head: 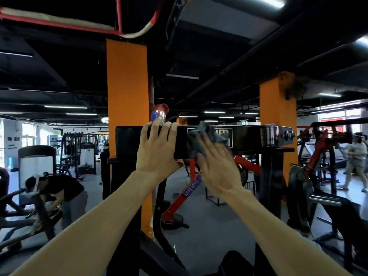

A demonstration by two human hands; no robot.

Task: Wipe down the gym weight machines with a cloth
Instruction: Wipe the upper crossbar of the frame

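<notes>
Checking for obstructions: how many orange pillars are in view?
2: one orange pillar behind the machine's left end, another orange pillar behind its right end. Others may be hidden.

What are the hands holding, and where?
Right hand presses a grey cloth flat against the black crossbeam; left hand grips the beam's top edge.
</notes>
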